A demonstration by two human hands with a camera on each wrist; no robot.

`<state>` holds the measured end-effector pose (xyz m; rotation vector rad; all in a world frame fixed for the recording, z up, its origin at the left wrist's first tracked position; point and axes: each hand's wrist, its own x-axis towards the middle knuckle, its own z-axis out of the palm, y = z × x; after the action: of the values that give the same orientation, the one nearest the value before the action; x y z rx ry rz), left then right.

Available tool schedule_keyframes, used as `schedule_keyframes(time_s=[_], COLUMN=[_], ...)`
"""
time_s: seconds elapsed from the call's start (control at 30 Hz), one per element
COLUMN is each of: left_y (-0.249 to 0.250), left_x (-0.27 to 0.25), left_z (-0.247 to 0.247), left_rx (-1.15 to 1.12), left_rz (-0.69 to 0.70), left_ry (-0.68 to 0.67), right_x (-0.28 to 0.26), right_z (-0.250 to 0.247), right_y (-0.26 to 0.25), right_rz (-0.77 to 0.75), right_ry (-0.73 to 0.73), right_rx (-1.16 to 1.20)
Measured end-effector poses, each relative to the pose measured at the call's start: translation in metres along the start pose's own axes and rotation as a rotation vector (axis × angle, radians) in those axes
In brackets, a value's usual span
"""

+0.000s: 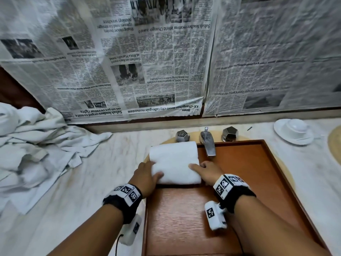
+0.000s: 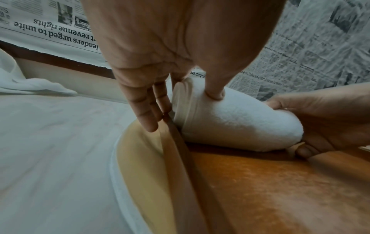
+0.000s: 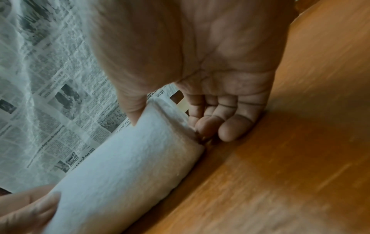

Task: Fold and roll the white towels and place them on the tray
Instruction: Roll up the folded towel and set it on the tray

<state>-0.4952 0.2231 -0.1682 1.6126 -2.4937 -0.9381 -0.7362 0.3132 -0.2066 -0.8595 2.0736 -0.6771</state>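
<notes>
Resting on the far left part of the wooden tray (image 1: 258,182), a rolled white towel (image 1: 175,163) lies with one end at the tray's left rim. The left hand (image 1: 145,177) clasps that left end, thumb pressed on top of the roll and fingers down along its end face beside the rim. The right hand (image 1: 206,171) clasps the right end, thumb on top and fingers curled against the end, fingertips (image 3: 230,133) touching the tray floor. Left of the tray, a heap of unfolded white towels (image 1: 33,150) sprawls over the marble worktop (image 1: 92,182). A faucet (image 1: 208,143) stands behind the tray, newspaper (image 1: 166,61) covering the wall.
</notes>
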Motion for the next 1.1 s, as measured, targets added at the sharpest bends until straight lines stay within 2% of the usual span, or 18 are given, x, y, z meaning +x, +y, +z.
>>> schedule_keyframes(time_s=[0.33,0.6,1.1], left_y=[-0.001,-0.002,0.0], left_x=[-0.008,0.002,-0.012], left_z=[-0.003,-0.005,0.0], left_rx=[-0.131,-0.221,-0.367], left_rz=[0.033,-0.077,-0.074], left_ry=[0.025,-0.03,0.071], right_x=[-0.013,-0.007,-0.024], right_z=[0.0,0.001,-0.007], right_y=[0.004,-0.007,-0.001], right_rz=[-0.06,0.044,0.008], right_ry=[0.016,-0.002,0.006], right_rx=[0.04,-0.022,0.06])
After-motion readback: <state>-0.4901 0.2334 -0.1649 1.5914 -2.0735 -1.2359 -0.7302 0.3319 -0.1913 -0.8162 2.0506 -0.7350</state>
